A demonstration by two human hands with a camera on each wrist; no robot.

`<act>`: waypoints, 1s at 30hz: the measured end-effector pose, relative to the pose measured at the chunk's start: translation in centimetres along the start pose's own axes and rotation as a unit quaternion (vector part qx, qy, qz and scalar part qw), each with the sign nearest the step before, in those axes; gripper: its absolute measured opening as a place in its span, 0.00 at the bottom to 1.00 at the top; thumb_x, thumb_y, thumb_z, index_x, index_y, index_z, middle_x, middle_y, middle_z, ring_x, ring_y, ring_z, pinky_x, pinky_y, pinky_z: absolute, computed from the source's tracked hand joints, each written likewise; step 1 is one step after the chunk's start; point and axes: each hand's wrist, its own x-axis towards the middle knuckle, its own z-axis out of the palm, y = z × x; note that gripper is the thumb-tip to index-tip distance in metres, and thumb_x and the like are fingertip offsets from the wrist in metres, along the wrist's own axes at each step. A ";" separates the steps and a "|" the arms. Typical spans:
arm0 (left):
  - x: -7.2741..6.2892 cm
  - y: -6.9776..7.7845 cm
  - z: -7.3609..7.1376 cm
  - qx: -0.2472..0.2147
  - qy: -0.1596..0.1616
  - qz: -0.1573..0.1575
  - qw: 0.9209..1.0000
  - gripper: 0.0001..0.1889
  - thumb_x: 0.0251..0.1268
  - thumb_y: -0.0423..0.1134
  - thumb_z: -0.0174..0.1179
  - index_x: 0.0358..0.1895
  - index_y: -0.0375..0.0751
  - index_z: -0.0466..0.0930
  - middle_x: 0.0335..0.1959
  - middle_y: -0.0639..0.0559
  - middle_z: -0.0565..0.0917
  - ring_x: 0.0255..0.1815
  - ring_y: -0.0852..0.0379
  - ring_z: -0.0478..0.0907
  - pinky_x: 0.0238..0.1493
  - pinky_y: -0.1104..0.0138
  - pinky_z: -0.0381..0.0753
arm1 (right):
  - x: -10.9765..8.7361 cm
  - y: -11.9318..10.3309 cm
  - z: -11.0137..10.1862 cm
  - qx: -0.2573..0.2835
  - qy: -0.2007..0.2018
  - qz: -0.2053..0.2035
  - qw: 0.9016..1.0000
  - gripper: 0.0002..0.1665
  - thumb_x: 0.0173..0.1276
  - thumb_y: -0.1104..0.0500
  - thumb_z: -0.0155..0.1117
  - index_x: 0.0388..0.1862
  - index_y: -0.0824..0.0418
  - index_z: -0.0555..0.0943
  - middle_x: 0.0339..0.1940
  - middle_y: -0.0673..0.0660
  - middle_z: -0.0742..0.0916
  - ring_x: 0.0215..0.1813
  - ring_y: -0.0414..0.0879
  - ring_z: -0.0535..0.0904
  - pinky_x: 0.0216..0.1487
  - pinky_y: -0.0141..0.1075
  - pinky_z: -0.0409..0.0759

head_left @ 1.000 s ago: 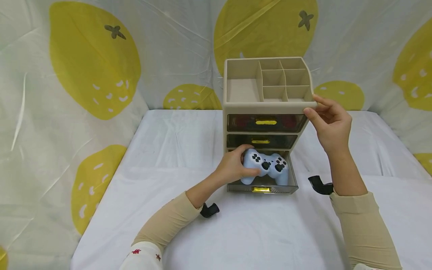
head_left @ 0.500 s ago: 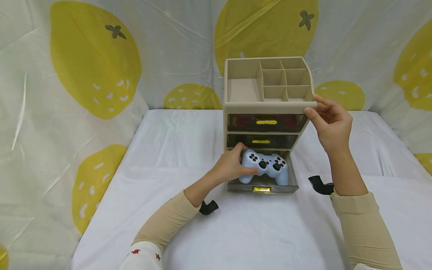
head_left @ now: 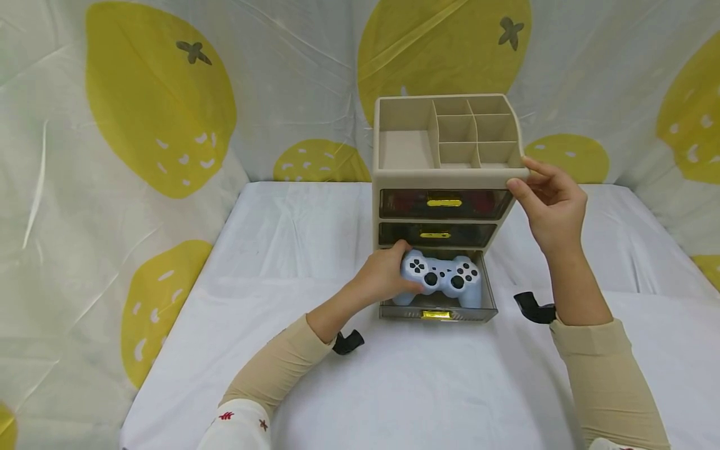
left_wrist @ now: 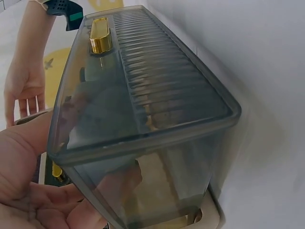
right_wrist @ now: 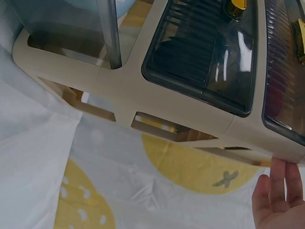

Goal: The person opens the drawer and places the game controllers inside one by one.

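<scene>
A light blue game controller (head_left: 441, 275) with black sticks and buttons lies inside the pulled-out bottom drawer (head_left: 396, 312). My left hand (head_left: 381, 275) holds its left grip, thumb in front and fingers behind. In the left wrist view, the smoky drawer (left_wrist: 167, 81) hides most of the controller, and my left hand (left_wrist: 21, 186) reaches over its edge. At the upper right corner of the beige desk organizer (head_left: 450, 179), my right hand (head_left: 554, 209) pinches the rim between thumb and fingers. The right wrist view shows fingertips of that hand (right_wrist: 281, 195) against the organizer's side (right_wrist: 214, 119).
Two closed drawers, the upper one (head_left: 405, 204) and the middle one (head_left: 402, 234), have gold handles. Divided compartments (head_left: 457, 130) form the organizer's top. It stands on a white cloth-covered table (head_left: 292, 250), with a lemon-print curtain (head_left: 304, 75) behind.
My left hand has shifted the controller slightly left and turned it within the drawer, its sticks now sitting lower and further left. My right hand has stayed at the organizer's corner.
</scene>
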 end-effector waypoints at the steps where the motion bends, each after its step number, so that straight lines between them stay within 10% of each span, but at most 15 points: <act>1: 0.0 0.0 0.0 0.010 0.000 0.002 1.000 0.39 0.47 0.47 0.78 0.62 0.39 0.70 0.42 0.48 0.83 0.36 0.58 0.78 0.33 0.72 0.76 | 0.0 0.0 0.0 0.001 0.000 0.000 1.000 0.20 0.59 0.71 0.71 0.51 0.72 0.82 0.32 0.48 0.87 0.34 0.37 0.83 0.44 0.24 0.79; 15: 0.6 0.2 0.0 0.157 -0.040 0.009 0.987 0.37 0.46 0.53 0.77 0.56 0.32 0.77 0.52 0.44 0.81 0.53 0.50 0.77 0.53 0.64 0.76 | 0.0 0.2 -0.1 0.043 0.001 0.018 0.999 0.21 0.57 0.73 0.72 0.51 0.71 0.83 0.32 0.50 0.87 0.34 0.38 0.83 0.44 0.24 0.79; 30: 1.1 0.0 -0.3 0.182 -0.065 0.036 0.980 0.20 0.51 0.52 0.75 0.34 0.38 0.82 0.26 0.55 0.79 0.33 0.58 0.73 0.33 0.67 0.73 | 0.0 0.1 -0.1 0.030 0.000 0.009 1.000 0.21 0.57 0.73 0.72 0.51 0.71 0.82 0.32 0.49 0.87 0.35 0.38 0.83 0.44 0.24 0.79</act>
